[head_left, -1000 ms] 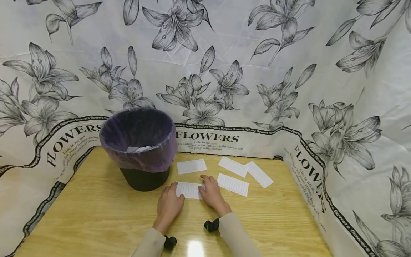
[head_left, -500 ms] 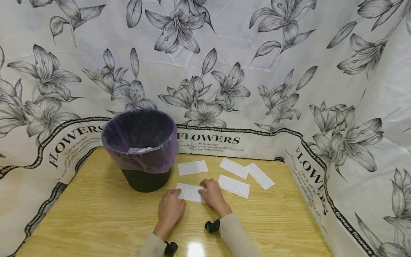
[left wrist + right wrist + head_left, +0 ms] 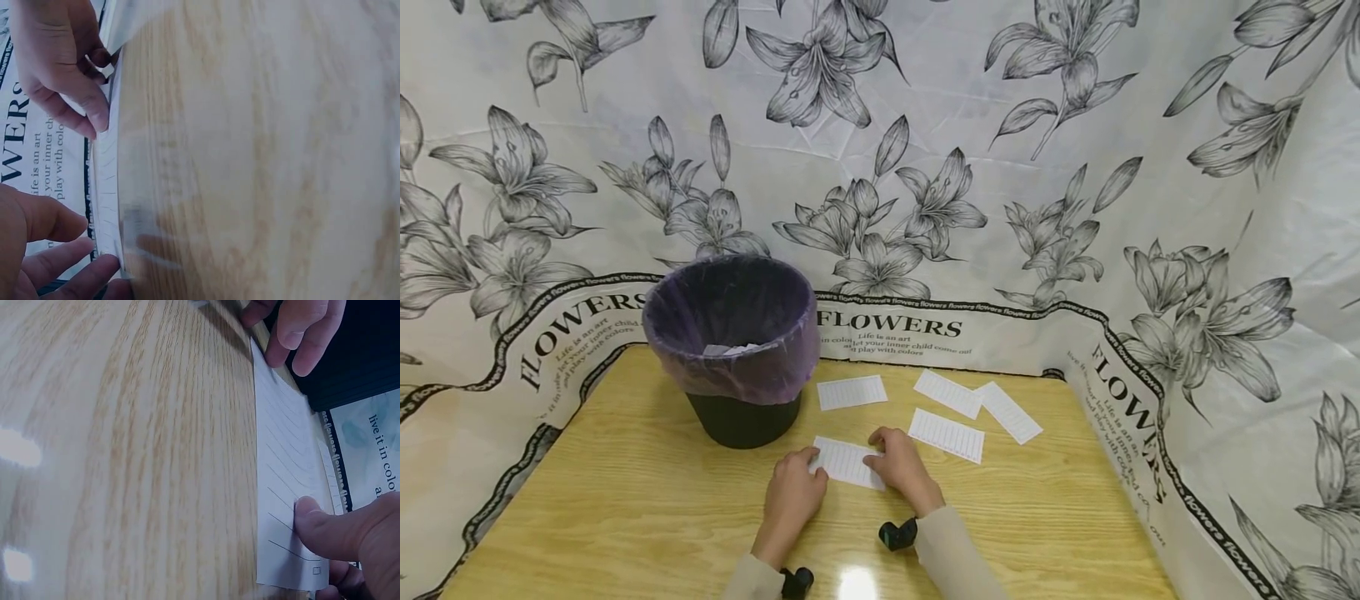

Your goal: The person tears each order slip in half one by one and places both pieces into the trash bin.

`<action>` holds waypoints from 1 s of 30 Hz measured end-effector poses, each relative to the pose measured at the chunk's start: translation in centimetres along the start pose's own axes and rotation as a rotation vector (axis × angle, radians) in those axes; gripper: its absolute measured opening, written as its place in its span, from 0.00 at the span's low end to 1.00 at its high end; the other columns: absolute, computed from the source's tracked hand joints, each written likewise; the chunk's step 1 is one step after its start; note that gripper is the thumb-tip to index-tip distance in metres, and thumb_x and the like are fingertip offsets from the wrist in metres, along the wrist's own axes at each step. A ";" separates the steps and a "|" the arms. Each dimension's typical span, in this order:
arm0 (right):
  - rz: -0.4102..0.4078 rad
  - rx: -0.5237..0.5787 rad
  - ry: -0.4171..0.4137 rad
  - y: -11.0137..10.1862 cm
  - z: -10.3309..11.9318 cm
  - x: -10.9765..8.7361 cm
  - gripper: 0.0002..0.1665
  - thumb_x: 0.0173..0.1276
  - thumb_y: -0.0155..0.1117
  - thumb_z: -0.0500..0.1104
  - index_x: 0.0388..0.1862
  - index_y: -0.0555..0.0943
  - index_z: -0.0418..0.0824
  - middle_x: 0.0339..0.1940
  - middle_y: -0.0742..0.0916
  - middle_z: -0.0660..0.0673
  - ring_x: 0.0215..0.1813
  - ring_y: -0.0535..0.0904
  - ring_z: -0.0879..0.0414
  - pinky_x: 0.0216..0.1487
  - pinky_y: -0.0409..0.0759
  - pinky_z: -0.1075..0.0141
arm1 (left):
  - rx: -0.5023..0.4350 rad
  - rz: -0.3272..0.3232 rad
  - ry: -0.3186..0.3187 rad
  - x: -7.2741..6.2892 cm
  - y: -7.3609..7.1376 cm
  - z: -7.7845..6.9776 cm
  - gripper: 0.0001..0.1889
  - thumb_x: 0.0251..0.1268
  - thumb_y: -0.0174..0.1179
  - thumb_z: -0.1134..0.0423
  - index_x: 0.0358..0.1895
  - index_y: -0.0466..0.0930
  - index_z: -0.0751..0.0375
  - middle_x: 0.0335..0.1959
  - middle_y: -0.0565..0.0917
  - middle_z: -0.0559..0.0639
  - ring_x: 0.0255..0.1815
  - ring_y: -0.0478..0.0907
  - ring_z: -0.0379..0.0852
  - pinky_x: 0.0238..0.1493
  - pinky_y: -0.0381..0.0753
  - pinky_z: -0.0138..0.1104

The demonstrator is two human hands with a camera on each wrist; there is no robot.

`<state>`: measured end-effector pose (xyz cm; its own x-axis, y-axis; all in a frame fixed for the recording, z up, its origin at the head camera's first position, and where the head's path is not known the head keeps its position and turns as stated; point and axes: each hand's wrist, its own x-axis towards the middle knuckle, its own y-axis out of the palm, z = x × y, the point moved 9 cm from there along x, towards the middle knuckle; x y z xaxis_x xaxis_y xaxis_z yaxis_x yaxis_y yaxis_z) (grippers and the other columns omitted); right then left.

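The right hand pinches one end of a lined paper slip, its thumb flat on the printed face and its other fingers curled behind the edge. A small printed square shows close to that thumb. The left hand is at the slip's opposite end, thumb and fingers held moderately apart, with a fingertip at the paper's edge; whether it grips the slip I cannot tell. The slip spans the gap between the two hands, tilted in the right wrist view; whether it is wholly off the wooden table cannot be told.

Just right of the right hand lies a second slip. Farther ahead of that hand and to its right are a third slip and a fourth slip, meeting at a corner. Ahead of both hands, a fifth slip lies by itself.

Ahead of the left hand and to its left stands a black bin, with a purple bag folded over its rim and white papers inside. A cloth with lilies and lettering hangs beyond the hands. Behind each hand is a pale sleeve.
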<state>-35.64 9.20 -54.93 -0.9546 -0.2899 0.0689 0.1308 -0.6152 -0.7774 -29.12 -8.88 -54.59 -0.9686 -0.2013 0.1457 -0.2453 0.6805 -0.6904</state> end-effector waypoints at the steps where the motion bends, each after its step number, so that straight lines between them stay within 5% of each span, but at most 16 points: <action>1: 0.004 0.007 0.008 0.0 -0.1 -0.1 0.14 0.65 0.76 0.38 0.47 0.85 0.34 0.38 0.84 0.42 0.39 0.79 0.52 0.41 0.80 0.58 | -0.002 -0.001 0.002 -0.1 -0.1 -0.1 0.17 0.60 0.64 0.68 0.52 0.87 0.67 0.50 0.88 0.65 0.51 0.85 0.66 0.46 0.84 0.56; 9: -0.012 0.053 0.003 0.0 -0.3 -0.8 0.03 0.70 0.70 0.38 0.35 0.86 0.40 0.38 0.88 0.43 0.43 0.82 0.52 0.45 0.82 0.54 | 0.021 -0.026 0.030 -1.2 -0.5 -0.3 0.14 0.63 0.65 0.68 0.51 0.88 0.67 0.49 0.89 0.62 0.48 0.86 0.63 0.41 0.85 0.53; 19: -0.030 0.084 -0.091 -0.3 0.3 -1.5 0.05 0.73 0.66 0.37 0.40 0.88 0.39 0.42 0.91 0.43 0.48 0.86 0.48 0.51 0.83 0.53 | 0.042 -0.040 0.021 -1.4 -1.3 -0.3 0.13 0.64 0.63 0.67 0.49 0.89 0.63 0.32 0.88 0.50 0.27 0.82 0.46 0.23 0.76 0.41; 24: -0.018 0.098 -0.090 -0.5 0.3 -2.0 0.06 0.74 0.66 0.38 0.40 0.89 0.40 0.41 0.91 0.44 0.43 0.84 0.54 0.44 0.80 0.61 | 0.028 -0.041 0.026 -1.2 -1.3 -0.1 0.12 0.66 0.62 0.65 0.49 0.89 0.60 0.33 0.88 0.49 0.30 0.82 0.45 0.24 0.76 0.40; 30: -0.002 0.130 -0.091 -0.6 0.4 -2.6 0.06 0.74 0.66 0.39 0.39 0.88 0.40 0.39 0.90 0.46 0.37 0.78 0.61 0.37 0.76 0.67 | -0.027 -0.039 0.160 -1.0 -1.3 -1.2 0.11 0.69 0.65 0.63 0.51 0.89 0.58 0.44 0.89 0.51 0.43 0.85 0.49 0.39 0.85 0.43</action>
<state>-33.18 10.02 -54.42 -0.9275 -0.3500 0.1312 0.1680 -0.7040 -0.6901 -27.92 -8.70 -53.01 -0.9519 -0.1146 0.2842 -0.2815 0.6933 -0.6633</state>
